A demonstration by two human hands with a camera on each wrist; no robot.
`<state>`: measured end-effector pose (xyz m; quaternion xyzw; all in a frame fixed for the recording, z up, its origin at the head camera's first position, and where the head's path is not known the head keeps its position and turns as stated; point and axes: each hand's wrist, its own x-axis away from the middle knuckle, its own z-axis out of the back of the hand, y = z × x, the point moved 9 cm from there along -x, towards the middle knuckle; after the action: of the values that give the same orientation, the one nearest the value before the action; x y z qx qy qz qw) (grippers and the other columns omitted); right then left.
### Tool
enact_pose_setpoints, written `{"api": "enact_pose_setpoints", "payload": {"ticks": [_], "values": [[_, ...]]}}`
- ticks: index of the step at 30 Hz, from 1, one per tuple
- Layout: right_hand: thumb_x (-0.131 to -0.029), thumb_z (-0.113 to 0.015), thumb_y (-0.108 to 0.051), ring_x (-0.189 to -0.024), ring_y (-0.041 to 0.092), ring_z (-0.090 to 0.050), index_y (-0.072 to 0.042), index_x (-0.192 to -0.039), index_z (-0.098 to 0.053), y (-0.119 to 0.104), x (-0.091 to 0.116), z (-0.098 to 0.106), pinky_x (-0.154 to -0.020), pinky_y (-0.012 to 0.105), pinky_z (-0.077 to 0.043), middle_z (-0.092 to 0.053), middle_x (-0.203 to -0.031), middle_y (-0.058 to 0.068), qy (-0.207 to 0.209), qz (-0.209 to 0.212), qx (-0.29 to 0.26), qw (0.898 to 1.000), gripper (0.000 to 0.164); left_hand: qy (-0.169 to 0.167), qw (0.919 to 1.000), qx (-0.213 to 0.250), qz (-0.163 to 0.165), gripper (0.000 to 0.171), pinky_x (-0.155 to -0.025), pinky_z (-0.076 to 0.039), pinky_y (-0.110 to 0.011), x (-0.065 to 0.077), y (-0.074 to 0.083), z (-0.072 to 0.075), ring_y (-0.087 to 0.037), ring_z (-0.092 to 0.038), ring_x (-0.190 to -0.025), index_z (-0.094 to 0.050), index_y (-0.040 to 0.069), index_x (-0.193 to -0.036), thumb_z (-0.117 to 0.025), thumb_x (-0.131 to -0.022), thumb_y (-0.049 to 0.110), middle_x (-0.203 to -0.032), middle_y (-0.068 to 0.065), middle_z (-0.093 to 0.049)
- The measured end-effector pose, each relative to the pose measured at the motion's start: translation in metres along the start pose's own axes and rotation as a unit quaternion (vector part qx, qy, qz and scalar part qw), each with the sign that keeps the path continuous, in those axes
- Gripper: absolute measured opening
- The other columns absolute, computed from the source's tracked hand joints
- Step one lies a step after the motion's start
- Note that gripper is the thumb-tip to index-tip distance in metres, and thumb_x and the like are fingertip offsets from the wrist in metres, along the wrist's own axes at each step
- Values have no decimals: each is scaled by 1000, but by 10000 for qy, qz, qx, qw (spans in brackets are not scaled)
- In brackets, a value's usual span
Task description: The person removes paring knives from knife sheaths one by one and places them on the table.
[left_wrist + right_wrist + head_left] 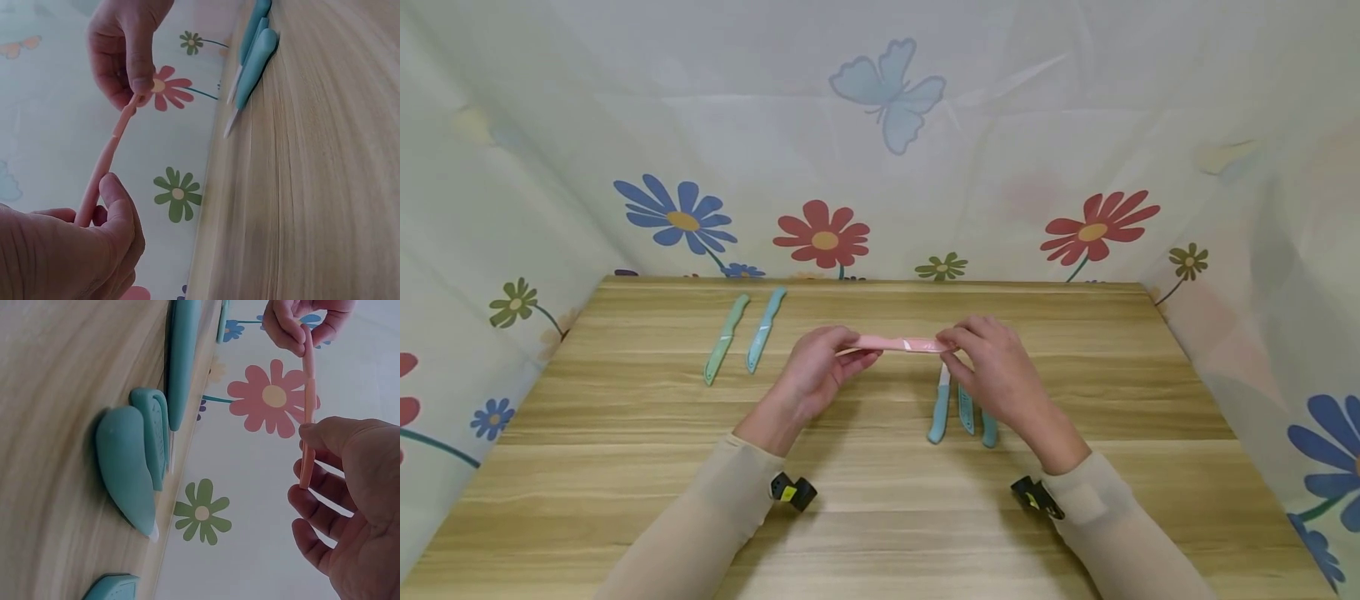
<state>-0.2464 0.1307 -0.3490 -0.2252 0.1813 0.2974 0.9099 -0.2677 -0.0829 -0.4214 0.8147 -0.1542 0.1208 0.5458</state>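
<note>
A pink knife in a pink sheath lies level between both hands, above the table. My left hand grips the handle end. At the sheath's far end, my right hand pinches it between thumb and fingers. A sliver of white blade shows where handle and sheath meet in the head view. Below the right hand lie a bare blue knife, a blue sheath and another blue handle, partly hidden by that hand. The right wrist view shows a further teal piece at its bottom edge.
On the left of the wooden table lie a green sheathed knife and a blue sheathed knife, side by side. A flower-printed cloth surrounds the table's back and sides.
</note>
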Motion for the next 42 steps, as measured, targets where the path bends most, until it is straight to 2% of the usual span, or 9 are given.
{"api": "enact_pose_setpoints", "payload": {"ticks": [11, 14, 17, 21, 25, 32, 35, 38, 42], "values": [[-98, -79, -19, -103, 28, -62, -10, -117, -79, 0, 0, -2, -86, 49, -51, -73, -112, 4, -161, 18, 180, 9997, 20, 172, 9964, -719, -408, 43, -97, -58, -39, 0, 7, 3, -31, -71, -109, -43, -3, -142, -60, -107, 15, -126, -23, -61], [-98, -79, -18, -105, 28, -62, -10, -117, -79, 0, 0, -2, -86, 49, -50, -73, -113, 4, -160, 33, 192, 9997, 20, 283, 9854, -1470, -809, 51, -98, -58, -41, 2, 14, 3, -30, -68, -109, -44, -2, -145, -66, -104, 18, -127, -19, -60], [-99, -79, -19, -106, 28, -62, -10, -117, -79, 0, 0, -2, -86, 49, -50, -73, -113, 4, -150, 39, 197, 9997, 20, 367, 9617, -2391, -1290, 53, -96, -57, -44, 5, 23, 1, -28, -64, -109, -49, 4, -145, -71, -101, 24, -129, -14, -59], [-99, -79, -19, -107, 28, -62, -11, -117, -79, -1, 1, -2, -86, 49, -50, -72, -113, 4, -167, 33, 203, 9996, 20, 383, 9161, -3525, -1870, 57, -91, -56, -46, 13, 32, -7, -28, -58, -116, -53, 9, -146, -76, -99, 30, -134, -9, -57], [-99, -78, -20, -107, 29, -62, -10, -117, -79, -1, 1, -2, -85, 49, -49, -72, -113, 5, -146, 53, 216, 9996, 20, 418, 8560, -4578, -2364, 61, -99, -53, -46, 19, 37, -18, -28, -52, -125, -55, 10, -148, -80, -96, 32, -141, -9, -53], [-99, -79, -20, -104, 29, -62, -10, -116, -79, -3, 0, -1, -83, 49, -49, -73, -112, 5, -100, 92, 252, 9996, 20, 553, 7016, -6290, -3303, 58, -112, -39, -54, 31, 41, -42, -34, -45, -132, -62, 10, -142, -84, -93, 31, -142, -10, -54], [-98, -80, -19, -103, 29, -62, -10, -116, -79, -4, 0, -1, -83, 49, -49, -73, -112, 5, -105, 94, 262, 9996, 20, 571, 6493, -6719, -3518, 55, -111, -38, -57, 36, 39, -49, -35, -45, -130, -64, 10, -140, -84, -94, 31, -139, -10, -54], [-97, -81, -18, -104, 29, -62, -10, -116, -79, -5, -1, -1, -84, 50, -50, -73, -112, 5, -114, 122, 270, 9995, 21, 579, 6098, -6990, -3689, 50, -110, -39, -58, 40, 38, -55, -35, -47, -128, -66, 12, -138, -83, -94, 30, -136, -9, -55], [-97, -81, -17, -105, 29, -63, -10, -116, -79, -6, -1, -1, -86, 52, -51, -73, -113, 5, -116, 137, 288, 9994, 21, 522, 5831, -7094, -3924, 44, -107, -43, -55, 45, 36, -60, -33, -50, -124, -71, 13, -133, -84, -94, 28, -130, -8, -58]]}}
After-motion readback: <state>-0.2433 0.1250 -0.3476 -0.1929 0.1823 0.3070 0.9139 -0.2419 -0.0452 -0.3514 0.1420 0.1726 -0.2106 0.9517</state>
